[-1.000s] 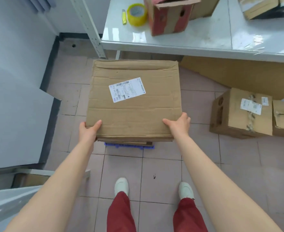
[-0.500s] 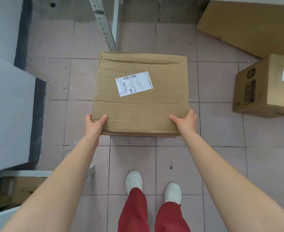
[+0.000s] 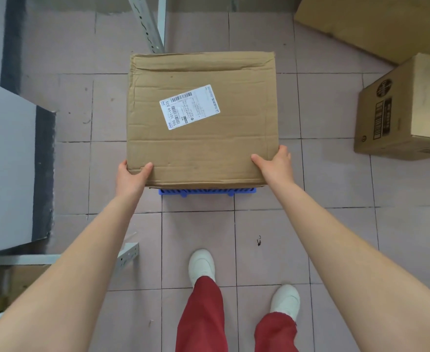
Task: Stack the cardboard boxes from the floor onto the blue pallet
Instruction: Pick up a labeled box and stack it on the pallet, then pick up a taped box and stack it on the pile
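Holding item: cardboard box (image 3: 201, 118), large, creased, white shipping label (image 3: 190, 106) on its top face.

Grip: left hand (image 3: 130, 175) clasps the near-left corner, thumb on top, fingers hidden beneath. Right hand (image 3: 276, 162) clasps the near-right corner the same way. Both are closed on the box.

Position: box extends from the hands toward the far side, top face roughly level. Blue pallet (image 3: 207, 192) lies directly under it; only its near edge shows, just beyond the box's near edge. Whether the box rests on the pallet or hangs just above cannot be told.

Step in hand, as judged: setting the box down on the pallet. To do well: keep it level, square its near edge to the pallet's near edge, centre it since the box looks wider than the visible pallet strip, and slide the fingers clear only once weight is borne.

Surroundings: second cardboard box (image 3: 406, 110) on the tiled floor (image 3: 330, 179), well apart to the right, likely next. Metal shelf upright (image 3: 148, 24) at far side.
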